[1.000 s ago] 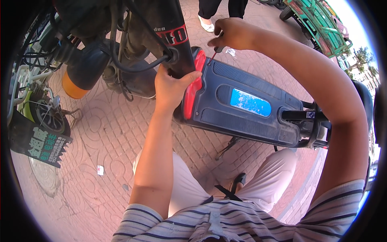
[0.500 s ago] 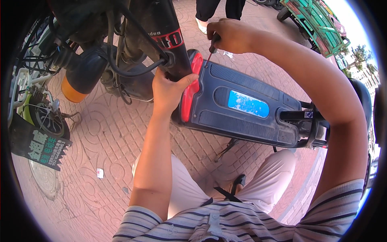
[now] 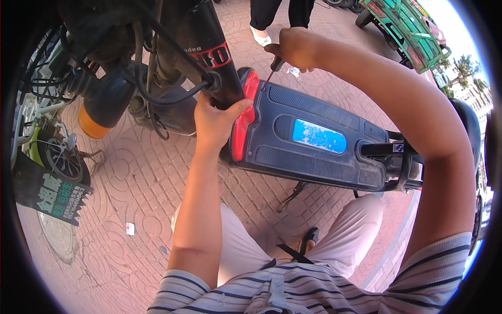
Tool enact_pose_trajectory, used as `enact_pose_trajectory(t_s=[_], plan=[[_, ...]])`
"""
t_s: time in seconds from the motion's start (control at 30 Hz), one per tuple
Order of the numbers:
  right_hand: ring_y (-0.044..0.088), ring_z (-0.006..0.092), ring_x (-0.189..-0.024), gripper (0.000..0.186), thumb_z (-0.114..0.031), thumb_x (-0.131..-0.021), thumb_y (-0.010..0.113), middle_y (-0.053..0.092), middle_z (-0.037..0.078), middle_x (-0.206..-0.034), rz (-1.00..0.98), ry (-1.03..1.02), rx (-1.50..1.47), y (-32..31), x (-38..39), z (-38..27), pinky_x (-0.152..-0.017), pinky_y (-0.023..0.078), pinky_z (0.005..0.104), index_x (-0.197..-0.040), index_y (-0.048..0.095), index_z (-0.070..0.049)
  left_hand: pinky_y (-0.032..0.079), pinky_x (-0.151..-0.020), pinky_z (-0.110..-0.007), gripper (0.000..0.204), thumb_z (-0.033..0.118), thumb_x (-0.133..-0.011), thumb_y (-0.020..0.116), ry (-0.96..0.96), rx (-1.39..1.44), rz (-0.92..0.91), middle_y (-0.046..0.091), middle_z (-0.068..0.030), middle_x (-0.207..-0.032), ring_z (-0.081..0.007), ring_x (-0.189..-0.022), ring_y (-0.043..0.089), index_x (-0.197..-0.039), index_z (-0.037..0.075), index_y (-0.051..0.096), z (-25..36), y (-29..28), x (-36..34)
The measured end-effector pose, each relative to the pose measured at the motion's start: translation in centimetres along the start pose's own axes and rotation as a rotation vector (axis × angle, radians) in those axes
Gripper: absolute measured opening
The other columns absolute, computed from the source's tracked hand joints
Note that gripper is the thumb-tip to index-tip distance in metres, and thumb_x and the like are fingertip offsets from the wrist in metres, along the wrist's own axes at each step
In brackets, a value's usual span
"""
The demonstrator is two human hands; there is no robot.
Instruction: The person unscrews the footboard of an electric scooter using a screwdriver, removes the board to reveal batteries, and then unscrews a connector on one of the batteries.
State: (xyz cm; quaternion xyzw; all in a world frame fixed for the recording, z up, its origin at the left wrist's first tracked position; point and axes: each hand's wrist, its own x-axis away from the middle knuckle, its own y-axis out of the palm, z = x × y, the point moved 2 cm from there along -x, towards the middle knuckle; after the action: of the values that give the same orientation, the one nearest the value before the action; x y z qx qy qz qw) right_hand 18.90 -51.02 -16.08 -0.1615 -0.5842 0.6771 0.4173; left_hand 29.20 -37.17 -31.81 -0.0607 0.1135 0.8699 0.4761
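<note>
- The left hand (image 3: 215, 123) is curled about the lower end of the black column (image 3: 222, 86), thumb on the near side, fingers mostly hidden behind.
- Its thumb tip overlaps the red trim (image 3: 239, 136) in view; whether it touches I cannot tell.
- The right hand (image 3: 295, 48) is closed on the dark handle of a screwdriver (image 3: 277, 63), which is tilted, its shaft running down and to the left.
- The screwdriver's tip is at the far front corner of the scooter's deck (image 3: 282, 107), just beside the red trim; the exact contact is too small to tell.
- The deck stretches rightward from the column, ribbed and black, with a worn blue sticker (image 3: 320, 136) in its middle.
- A kickstand (image 3: 294, 196) reaches down to the paving (image 3: 130, 172) on the near side.
- Beyond the right hand are a person's white shoe (image 3: 260, 36) and, farther right, a green cart (image 3: 405, 31).
</note>
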Motion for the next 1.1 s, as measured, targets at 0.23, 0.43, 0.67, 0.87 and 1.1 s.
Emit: enact_pose_trajectory(t_s=[0.23, 0.43, 0.67, 0.87, 1.1], plan=[[0.065, 0.0327, -0.071, 0.043, -0.037, -0.093, 0.055, 0.064, 0.017, -0.070, 0.554, -0.297, -0.114, 2.6, -1.0, 2.3, -0.067, 0.050, 0.0418, -0.073, 0.064, 0.001, 0.050, -0.073, -0.025, 0.038, 0.004, -0.070, 0.083, -0.012, 0.017, -0.035, 0.064, -0.0036, -0.085, -0.0116, -0.078, 0.061, -0.096, 0.002, 0.055, 0.2, 0.4, 0.0], [0.064, 0.0308, -0.091, 0.029, -0.027, -0.086, 0.063, 0.067, 0.015, -0.095, 0.093, -0.191, 0.037, 0.6, 0.0, 1.6, -0.076, 0.050, 0.0406, -0.102, 0.061, -0.003, 0.050, -0.071, -0.027, 0.047, 0.012, -0.066, 0.085, 0.021, 0.036, -0.024, 0.067, -0.0065, -0.086, -0.0135, -0.076, 0.063, -0.100, 0.000, 0.056, 0.4, 0.4, 0.0], [0.066, 0.0320, -0.092, 0.034, -0.032, -0.084, 0.064, 0.067, 0.018, -0.098, -0.266, 0.248, -0.150, -0.6, -0.5, -0.4, -0.077, 0.052, 0.0412, -0.107, 0.064, -0.006, 0.051, -0.071, -0.027, 0.047, 0.012, -0.066, 0.085, -0.013, 0.031, -0.032, 0.067, -0.0072, -0.088, -0.0143, -0.078, 0.064, -0.101, -0.001, 0.056, 0.7, 0.1, 0.1], [0.068, 0.0230, -0.063, 0.027, -0.025, -0.090, 0.055, 0.069, 0.008, -0.076, 0.217, -0.295, -0.025, 1.5, -1.5, 1.5, -0.062, 0.055, 0.0362, -0.105, 0.065, -0.005, 0.051, -0.072, -0.027, 0.048, 0.011, -0.066, 0.085, -0.003, 0.025, -0.016, 0.067, -0.0083, -0.089, -0.0152, -0.078, 0.064, -0.102, -0.001, 0.055, 0.4, 0.1, 0.1], [0.069, 0.0195, -0.068, 0.025, -0.022, -0.089, 0.055, 0.069, 0.006, -0.077, 0.104, -0.215, 0.033, 1.7, -1.4, 2.4, -0.065, 0.055, 0.0338, -0.106, 0.065, -0.006, 0.052, -0.072, -0.027, 0.048, 0.010, -0.066, 0.085, 0.011, 0.048, -0.035, 0.067, -0.0076, -0.088, -0.0147, -0.079, 0.064, -0.102, -0.001, 0.055, 0.9, 0.6, 0.1]])
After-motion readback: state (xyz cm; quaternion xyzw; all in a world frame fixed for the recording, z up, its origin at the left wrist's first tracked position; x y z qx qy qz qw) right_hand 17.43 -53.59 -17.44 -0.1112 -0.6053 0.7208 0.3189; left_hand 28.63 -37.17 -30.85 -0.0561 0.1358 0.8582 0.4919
